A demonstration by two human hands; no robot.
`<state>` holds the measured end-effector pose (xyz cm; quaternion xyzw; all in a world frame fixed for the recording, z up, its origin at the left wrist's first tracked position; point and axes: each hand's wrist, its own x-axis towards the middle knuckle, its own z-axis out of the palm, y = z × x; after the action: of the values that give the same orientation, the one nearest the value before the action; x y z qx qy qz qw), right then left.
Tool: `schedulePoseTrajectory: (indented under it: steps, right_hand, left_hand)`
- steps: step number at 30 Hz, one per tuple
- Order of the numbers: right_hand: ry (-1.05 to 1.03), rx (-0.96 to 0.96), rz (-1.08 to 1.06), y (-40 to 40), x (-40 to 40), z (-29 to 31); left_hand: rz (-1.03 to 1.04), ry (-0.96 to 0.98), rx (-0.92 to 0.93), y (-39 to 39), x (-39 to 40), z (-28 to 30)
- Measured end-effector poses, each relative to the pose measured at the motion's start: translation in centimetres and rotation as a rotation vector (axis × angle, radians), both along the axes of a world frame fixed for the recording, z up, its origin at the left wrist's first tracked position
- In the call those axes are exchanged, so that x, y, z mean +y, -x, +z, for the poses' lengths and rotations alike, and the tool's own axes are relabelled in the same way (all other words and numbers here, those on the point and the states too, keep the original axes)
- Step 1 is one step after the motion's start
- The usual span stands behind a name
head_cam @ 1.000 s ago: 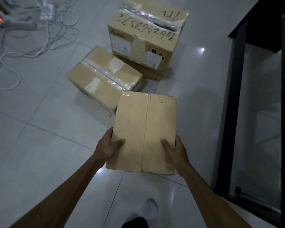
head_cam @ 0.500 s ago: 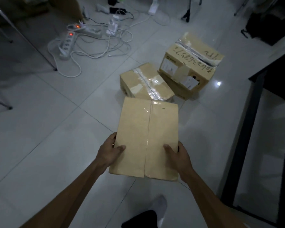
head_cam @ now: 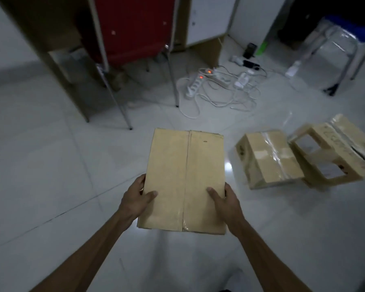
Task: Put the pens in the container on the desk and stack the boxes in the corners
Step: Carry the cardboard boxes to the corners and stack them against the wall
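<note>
**A:** so what's going on with the box right now?

**B:** plain cardboard box (head_cam: 184,180) is up off the floor (head_cam: 51,186), carried flat out in front of the person. Left hand (head_cam: 136,200) is clamped on its near left edge, thumb lying on top, fingers tucked underneath. Right hand (head_cam: 224,200) does the same on the near right edge. Both hands gripping that one box, taped seam running straight away between the two thumbs.

**A:** and the other boxes?

**B:** two more on the floor, out past the right hand and off to its right. The closer one is a taped box (head_cam: 269,159) with clear tape across the top. Right against its far side sits a bigger labelled box (head_cam: 333,152) with white stickers and handwriting, a bit blurry so I can't read it.

**A:** anything ahead?

**B:** beyond both hands there's a power strip (head_cam: 195,85) with a lit red switch and a tangle of white cables (head_cam: 226,95). Ahead of the left hand, a red chair (head_cam: 133,28) on thin metal legs. No pens or container anywhere in view.
</note>
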<state>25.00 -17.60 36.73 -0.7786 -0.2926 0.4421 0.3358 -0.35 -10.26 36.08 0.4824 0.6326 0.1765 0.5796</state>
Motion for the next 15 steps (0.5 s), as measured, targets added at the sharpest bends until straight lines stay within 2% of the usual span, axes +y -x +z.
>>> schedulePoseTrajectory:
  steps: [8, 15]
  right_hand:
    - [-0.024, 0.058, 0.303, 17.9, 9.7, 2.9]
    - [-0.05, 0.109, 0.539, 33.1, 17.7, 2.7]
  left_hand:
    - [0.311, -0.038, 0.004, 19.0, 1.7, 3.8]
    - [0.576, -0.061, 0.028, 33.3, 3.4, 4.9]
